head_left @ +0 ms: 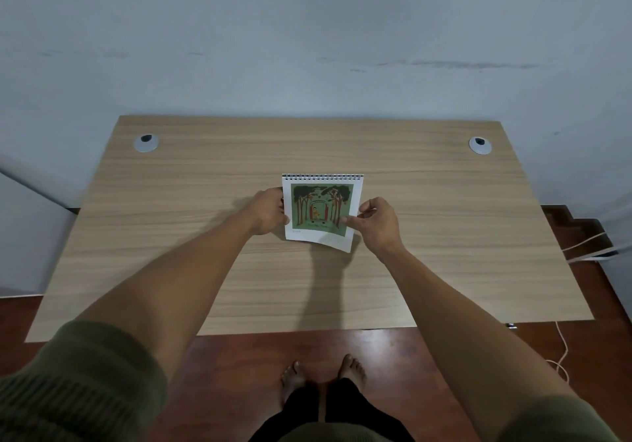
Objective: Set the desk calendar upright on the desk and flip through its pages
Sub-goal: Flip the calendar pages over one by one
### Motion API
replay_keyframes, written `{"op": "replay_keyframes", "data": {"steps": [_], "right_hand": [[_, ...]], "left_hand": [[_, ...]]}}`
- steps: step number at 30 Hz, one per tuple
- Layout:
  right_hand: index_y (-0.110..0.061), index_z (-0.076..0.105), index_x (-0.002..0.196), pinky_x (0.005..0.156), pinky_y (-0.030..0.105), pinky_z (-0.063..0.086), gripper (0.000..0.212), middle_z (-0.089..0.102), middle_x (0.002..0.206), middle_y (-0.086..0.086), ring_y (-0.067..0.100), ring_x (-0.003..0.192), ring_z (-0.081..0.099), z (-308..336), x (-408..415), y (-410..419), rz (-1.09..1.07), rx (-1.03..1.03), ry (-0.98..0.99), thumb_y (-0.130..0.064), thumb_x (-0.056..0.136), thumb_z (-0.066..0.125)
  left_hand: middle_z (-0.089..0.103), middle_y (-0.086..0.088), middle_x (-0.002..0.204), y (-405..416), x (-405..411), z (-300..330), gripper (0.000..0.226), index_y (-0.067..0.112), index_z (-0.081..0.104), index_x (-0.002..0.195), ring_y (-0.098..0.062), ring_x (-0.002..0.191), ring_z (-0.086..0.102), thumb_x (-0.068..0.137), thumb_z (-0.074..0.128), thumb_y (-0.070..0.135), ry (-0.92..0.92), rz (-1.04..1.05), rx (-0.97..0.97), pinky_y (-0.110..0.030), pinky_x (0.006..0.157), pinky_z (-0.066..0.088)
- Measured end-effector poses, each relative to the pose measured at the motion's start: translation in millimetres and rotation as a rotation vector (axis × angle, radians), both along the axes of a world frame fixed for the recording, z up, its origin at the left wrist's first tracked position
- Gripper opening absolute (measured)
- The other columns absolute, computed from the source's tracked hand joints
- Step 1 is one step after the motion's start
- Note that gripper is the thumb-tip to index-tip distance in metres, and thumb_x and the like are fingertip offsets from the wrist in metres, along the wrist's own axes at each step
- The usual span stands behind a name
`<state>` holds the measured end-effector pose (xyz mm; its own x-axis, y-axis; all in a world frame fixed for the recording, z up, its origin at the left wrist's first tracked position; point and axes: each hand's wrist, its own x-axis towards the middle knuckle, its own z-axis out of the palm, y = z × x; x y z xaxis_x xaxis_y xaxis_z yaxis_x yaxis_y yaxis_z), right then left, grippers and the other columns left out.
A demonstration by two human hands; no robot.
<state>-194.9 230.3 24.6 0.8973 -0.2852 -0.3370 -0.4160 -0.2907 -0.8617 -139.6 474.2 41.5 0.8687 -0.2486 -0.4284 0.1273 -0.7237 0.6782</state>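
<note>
A spiral-bound desk calendar (321, 207) stands in the middle of the wooden desk (205, 185), its wire binding at the top. The front page shows a green picture of trees and a small figure. My left hand (268, 212) grips the calendar's left edge. My right hand (376, 224) pinches the lower right part of the front page, thumb on the picture, and that bottom corner curls away from the pages behind. The calendar's base and back are hidden.
Two round grey cable grommets sit in the desk's far corners, one at the left (146, 142) and one at the right (479, 145). A pale wall stands right behind the desk. White cables (586, 248) trail on the floor at the right.
</note>
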Motion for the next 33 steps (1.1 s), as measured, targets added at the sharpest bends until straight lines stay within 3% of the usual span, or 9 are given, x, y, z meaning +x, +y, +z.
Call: {"op": "replay_keyframes", "data": {"steps": [3, 8, 12, 16, 20, 24, 28, 31, 33], "right_hand": [[-0.009, 0.057, 0.075, 0.047, 0.017, 0.044, 0.035, 0.060, 0.073, 0.005, 0.014, 0.061, 0.053, -0.4, 0.4, -4.6, 0.044, -0.058, -0.025, -0.008, 0.073, 0.092], [-0.014, 0.055, 0.067, 0.058, 0.039, 0.048, 0.038, 0.064, 0.072, 0.002, 0.017, 0.063, 0.056, 2.2, 1.9, -13.6, 0.149, -0.212, -0.019, -0.020, 0.077, 0.091], [-0.007, 0.064, 0.072, 0.064, 0.024, 0.046, 0.030, 0.058, 0.095, -0.003, 0.007, 0.078, 0.056, 6.7, 4.9, -18.9, 0.277, -0.318, -0.067, -0.020, 0.077, 0.090], [0.008, 0.065, 0.085, 0.071, 0.030, 0.058, 0.025, 0.078, 0.094, 0.012, 0.013, 0.079, 0.073, 19.3, 4.0, -28.0, 0.350, 0.031, 0.038, -0.008, 0.085, 0.083], [-0.003, 0.064, 0.087, 0.080, 0.041, 0.057, 0.019, 0.077, 0.105, 0.021, 0.023, 0.090, 0.072, 34.0, 2.3, -27.9, 0.305, 0.273, 0.090, -0.018, 0.096, 0.071], [0.001, 0.070, 0.101, 0.073, 0.036, 0.062, 0.021, 0.078, 0.097, 0.016, 0.030, 0.084, 0.074, 57.8, 7.6, -24.8, 0.224, 0.577, 0.235, -0.019, 0.099, 0.063], [-0.001, 0.067, 0.096, 0.051, 0.024, 0.059, 0.020, 0.078, 0.083, 0.014, 0.021, 0.071, 0.074, 95.4, 27.0, -10.5, 0.043, 0.925, 0.205, -0.018, 0.100, 0.058], [-0.004, 0.070, 0.106, 0.069, 0.031, 0.065, 0.030, 0.075, 0.122, 0.017, 0.025, 0.111, 0.074, 108.3, 47.3, -1.9, 0.041, 1.138, 0.066, -0.027, 0.102, 0.050], [-0.011, 0.068, 0.123, 0.076, 0.038, 0.063, 0.031, 0.071, 0.135, 0.010, 0.022, 0.125, 0.067, 110.8, 54.8, 2.0, 0.115, 0.932, -0.019, -0.023, 0.103, 0.048]], "left_hand": [[0.069, -0.010, 0.123, 2.7, 2.9, 0.6, 0.052, 0.008, 0.061, 0.127, -0.024, 0.107, 0.067, 0.079, 0.064, -0.013, 0.046, -0.025, 0.001, -0.030, 0.090, 0.052], [0.071, -0.006, 0.122, 10.0, 10.9, -1.4, 0.059, 0.012, 0.060, 0.129, -0.027, 0.110, 0.067, 0.074, 0.069, -0.005, 0.037, -0.109, 0.087, -0.045, 0.099, 0.053], [0.071, -0.004, 0.121, 8.1, 9.2, 3.1, 0.058, 0.011, 0.060, 0.128, -0.024, 0.111, 0.067, 0.075, 0.076, -0.004, 0.066, -0.088, 0.043, -0.043, 0.101, 0.052], [0.070, -0.006, 0.121, 7.9, 6.5, 7.8, 0.058, 0.008, 0.058, 0.129, -0.024, 0.112, 0.066, 0.076, 0.076, -0.006, 0.106, -0.084, -0.010, -0.039, 0.102, 0.051], [0.073, -0.003, 0.112, 10.4, 7.5, 8.5, 0.052, 0.014, 0.062, 0.121, -0.024, 0.105, 0.070, 0.075, 0.074, -0.006, 0.136, -0.136, -0.035, -0.045, 0.093, 0.058], [0.068, 0.000, 0.094, 4.9, 4.1, 10.7, 0.028, 0.005, 0.063, 0.111, -0.015, 0.084, 0.066, 0.087, 0.063, -0.009, 0.087, -0.057, -0.063, -0.014, 0.067, 0.055], [0.067, -0.002, 0.107, 2.1, 2.4, 2.5, 0.029, 0.006, 0.066, 0.115, -0.024, 0.103, 0.062, 0.088, 0.058, -0.002, -0.046, 0.016, 0.018, -0.033, 0.093, 0.050], [0.070, -0.003, 0.121, 2.5, 4.2, -4.0, 0.038, 0.013, 0.067, 0.123, -0.023, 0.112, 0.063, 0.086, 0.063, 0.004, -0.055, -0.022, 0.061, -0.031, 0.095, 0.048], [0.070, -0.004, 0.125, 2.2, 5.3, -5.0, 0.039, 0.015, 0.066, 0.124, -0.024, 0.116, 0.063, 0.087, 0.064, 0.005, -0.041, -0.033, 0.041, -0.038, 0.101, 0.049]]}}
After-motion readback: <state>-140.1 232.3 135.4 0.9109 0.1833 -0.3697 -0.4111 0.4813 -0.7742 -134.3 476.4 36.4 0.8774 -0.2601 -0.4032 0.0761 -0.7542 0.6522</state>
